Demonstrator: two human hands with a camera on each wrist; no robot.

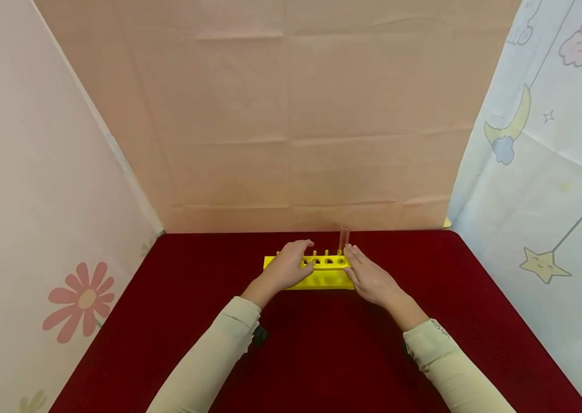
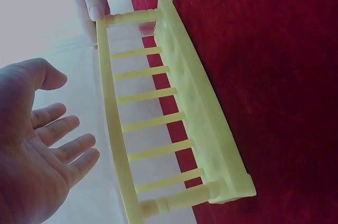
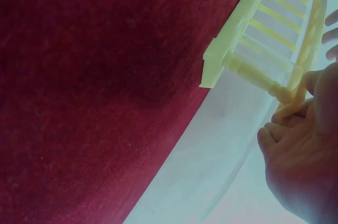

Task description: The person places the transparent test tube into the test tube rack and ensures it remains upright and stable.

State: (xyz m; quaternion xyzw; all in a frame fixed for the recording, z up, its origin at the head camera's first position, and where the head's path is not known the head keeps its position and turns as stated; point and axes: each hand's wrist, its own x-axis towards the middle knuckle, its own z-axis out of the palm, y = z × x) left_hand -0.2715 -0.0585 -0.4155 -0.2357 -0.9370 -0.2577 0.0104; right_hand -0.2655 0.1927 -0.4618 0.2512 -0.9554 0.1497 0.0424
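A yellow test tube rack [image 1: 322, 279] stands on the red tabletop [image 1: 322, 355], near the back. A clear tube [image 1: 344, 235] stands upright in the rack's rightmost hole. My left hand [image 1: 288, 268] lies over the rack's left part. In the left wrist view its palm [image 2: 31, 155] is spread, with relaxed fingers just off the top rail [image 2: 113, 123]. My right hand [image 1: 371, 279] is at the rack's right end, its straight fingers touching the top plate beside the tube. The right wrist view shows its fingertips [image 3: 277, 131] against the rack's end post [image 3: 264, 78].
Cloth panels wall the table in: a flower print on the left [image 1: 81, 301], plain peach at the back [image 1: 296, 115], moon and star print on the right [image 1: 544, 264]. Red cloth stretches in front of the rack to the near edge.
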